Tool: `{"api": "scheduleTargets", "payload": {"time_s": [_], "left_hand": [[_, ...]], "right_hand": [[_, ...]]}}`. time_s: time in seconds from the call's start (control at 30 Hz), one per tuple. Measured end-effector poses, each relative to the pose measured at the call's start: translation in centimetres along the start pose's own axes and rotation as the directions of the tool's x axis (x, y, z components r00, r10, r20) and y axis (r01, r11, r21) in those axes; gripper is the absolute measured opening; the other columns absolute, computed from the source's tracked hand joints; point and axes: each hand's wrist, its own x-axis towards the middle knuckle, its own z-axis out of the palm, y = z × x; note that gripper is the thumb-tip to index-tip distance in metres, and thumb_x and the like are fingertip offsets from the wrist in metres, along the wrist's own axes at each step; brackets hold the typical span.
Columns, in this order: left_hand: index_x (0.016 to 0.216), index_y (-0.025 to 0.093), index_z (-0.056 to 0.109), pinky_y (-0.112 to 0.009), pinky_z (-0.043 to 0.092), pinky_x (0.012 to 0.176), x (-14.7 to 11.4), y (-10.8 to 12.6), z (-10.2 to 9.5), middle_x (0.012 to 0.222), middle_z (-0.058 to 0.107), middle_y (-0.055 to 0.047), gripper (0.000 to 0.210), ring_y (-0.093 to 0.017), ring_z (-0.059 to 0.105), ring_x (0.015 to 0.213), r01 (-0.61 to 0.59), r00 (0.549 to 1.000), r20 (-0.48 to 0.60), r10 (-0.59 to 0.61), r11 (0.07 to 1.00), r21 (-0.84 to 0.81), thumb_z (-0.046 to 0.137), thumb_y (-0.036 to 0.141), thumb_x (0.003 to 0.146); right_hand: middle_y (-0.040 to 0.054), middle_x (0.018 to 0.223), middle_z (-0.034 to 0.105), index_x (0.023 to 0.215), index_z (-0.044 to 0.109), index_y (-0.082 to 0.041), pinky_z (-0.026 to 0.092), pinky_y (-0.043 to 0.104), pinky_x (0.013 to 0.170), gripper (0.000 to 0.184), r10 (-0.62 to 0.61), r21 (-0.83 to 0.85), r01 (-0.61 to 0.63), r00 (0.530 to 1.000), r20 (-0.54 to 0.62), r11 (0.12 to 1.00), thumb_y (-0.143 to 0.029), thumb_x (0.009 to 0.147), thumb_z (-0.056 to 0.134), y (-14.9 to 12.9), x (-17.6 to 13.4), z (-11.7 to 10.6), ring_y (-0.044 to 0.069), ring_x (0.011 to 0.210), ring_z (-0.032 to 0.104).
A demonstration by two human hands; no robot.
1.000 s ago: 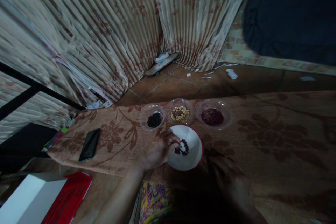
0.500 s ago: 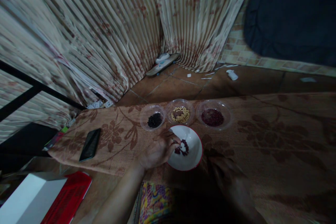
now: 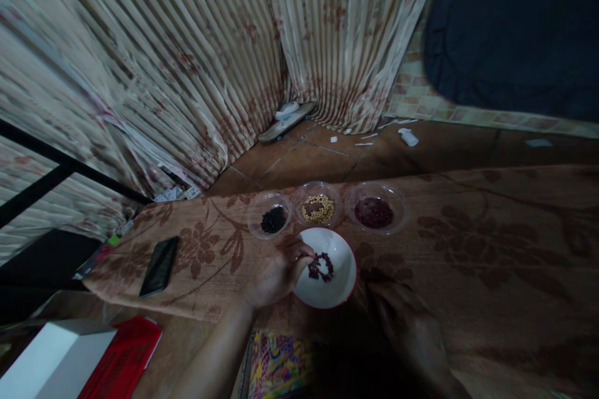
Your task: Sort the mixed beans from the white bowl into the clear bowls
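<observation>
A white bowl with a red rim [image 3: 344,280] stands at the near edge of the cloth-covered table. Inside it, small dark red beans [image 3: 326,271] lie in a rough ring. Over the bowl's left side, my left hand [image 3: 281,268] pinches thumb and forefinger together close to the beans; whatever is between the fingertips is too small to make out. To the right of the bowl, my right hand [image 3: 409,321] rests low in deep shadow, its fingers loosely apart and nothing visible in them.
Behind the bowl stand clear plastic bowls of black beans [image 3: 273,220], yellow soybeans [image 3: 318,209] and dark red beans [image 3: 373,213]. A phone [image 3: 159,267] lies on the brown patterned cloth [image 3: 468,243] at left. A white and red box [image 3: 60,355] sits below, left.
The view has shifted slightly, so the scene sits a little lower and to the left. My left hand still pinches over the bowl's beans; my right hand stays beside it.
</observation>
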Motion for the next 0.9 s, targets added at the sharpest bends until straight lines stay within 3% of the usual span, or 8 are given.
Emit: {"api": "scheduleTargets", "payload": {"time_s": [0.13,0.23,0.4,0.47,0.6,0.73,0.9], "left_hand": [[0.103,0.02,0.062,-0.03,0.053,0.081,0.0,-0.1,-0.4,0.102,0.066,-0.007,0.018,-0.017,0.064,0.091,0.078,0.996,-0.04,-0.081,0.996,-0.053,0.047,0.029,0.097],[0.098,0.019,0.063,-0.03,0.053,0.082,1.3,0.5,-0.8,0.102,0.067,-0.008,0.017,-0.018,0.064,0.095,0.069,0.991,-0.108,-0.075,0.996,-0.057,0.05,0.03,0.096],[0.091,0.019,0.066,-0.03,0.054,0.08,6.6,2.7,-0.4,0.103,0.07,-0.006,0.014,-0.018,0.066,0.092,-0.036,0.967,-0.255,0.017,0.997,-0.073,0.056,0.029,0.093],[0.093,0.02,0.067,-0.032,0.052,0.088,9.3,3.6,0.6,0.101,0.071,-0.005,0.013,-0.018,0.066,0.094,-0.073,0.946,-0.319,0.053,0.996,-0.053,0.056,0.027,0.092],[0.09,0.02,0.068,-0.031,0.053,0.086,12.7,4.4,2.9,0.09,0.073,-0.003,0.014,-0.017,0.068,0.087,-0.025,0.938,-0.348,0.015,0.999,-0.022,0.055,0.022,0.091],[0.088,0.021,0.07,-0.034,0.052,0.09,11.3,4.0,3.6,0.092,0.075,-0.003,0.015,-0.019,0.069,0.092,0.026,0.946,-0.325,-0.021,1.0,0.009,0.056,0.023,0.091],[0.086,0.019,0.07,-0.031,0.054,0.081,5.2,3.1,1.4,0.09,0.074,-0.005,0.016,-0.018,0.069,0.085,0.116,0.913,-0.39,-0.117,0.993,-0.026,0.06,0.031,0.09]], "right_hand": [[0.0057,0.101,0.072,0.103,0.07,-0.023,0.054,0.033,0.08,0.025,-0.008,-0.003,0.008,1.0,-0.025,1.0,-0.025,0.092,0.047,0.0,0.1,0.1,0.02,0.091,0.067],[0.0053,0.101,0.072,0.103,0.07,-0.023,0.054,0.032,0.079,0.024,-0.009,-0.004,0.009,1.0,-0.027,1.0,-0.024,0.092,0.048,0.1,0.0,0.3,0.02,0.09,0.067],[0.0042,0.099,0.072,0.103,0.069,-0.024,0.055,0.03,0.077,0.025,-0.022,0.012,0.023,0.999,-0.035,1.0,-0.019,0.091,0.048,0.0,0.2,0.4,0.019,0.088,0.067],[0.0039,0.098,0.072,0.103,0.069,-0.024,0.055,0.029,0.076,0.025,-0.016,0.025,0.016,0.999,-0.034,1.0,-0.018,0.09,0.048,-0.1,0.3,0.3,0.018,0.087,0.068],[0.0039,0.096,0.072,0.101,0.069,-0.024,0.055,0.028,0.074,0.025,-0.018,0.038,0.02,0.998,-0.054,0.999,-0.016,0.089,0.049,-0.3,0.5,0.2,0.017,0.084,0.068],[0.0031,0.097,0.072,0.1,0.069,-0.025,0.055,0.028,0.074,0.025,-0.024,0.024,0.025,0.998,-0.051,0.999,-0.016,0.089,0.048,-0.4,0.5,0.1,0.018,0.086,0.067],[0.0033,0.099,0.072,0.1,0.069,-0.025,0.053,0.031,0.077,0.023,-0.011,-0.007,0.011,1.0,-0.028,1.0,-0.023,0.093,0.048,-0.2,0.3,0.1,0.019,0.089,0.066]]}}
